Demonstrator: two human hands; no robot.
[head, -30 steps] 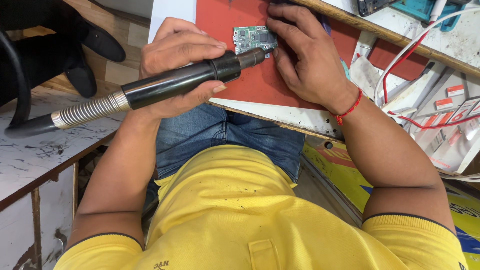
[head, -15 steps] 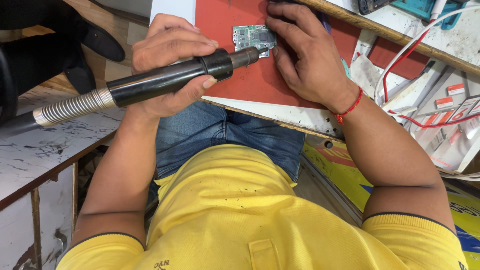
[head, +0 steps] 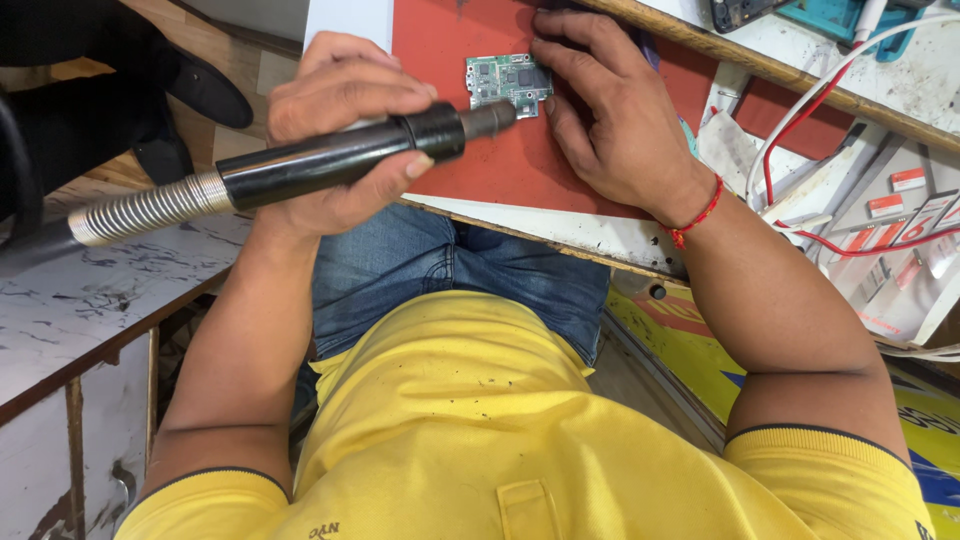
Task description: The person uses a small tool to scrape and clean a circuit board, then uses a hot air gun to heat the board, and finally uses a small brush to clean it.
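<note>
Small green circuit board (head: 508,82) sits mid-way on the red rubber mat (head: 520,170), clear mat below it. Right hand (head: 615,115) lies flat, fingers spread, touching its right edge. Left hand (head: 345,135) grips the black hot-air wand (head: 330,165), nozzle now nearer the board's lower edge.

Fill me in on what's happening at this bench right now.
A person in a yellow shirt sits at a workbench. Their left hand grips a black hot-air wand with a ribbed metal hose, its nozzle aimed at the edge of a small green circuit board. The right hand rests beside the board, fingers steadying it on a red mat. Red and white cables lie to the right.
</note>
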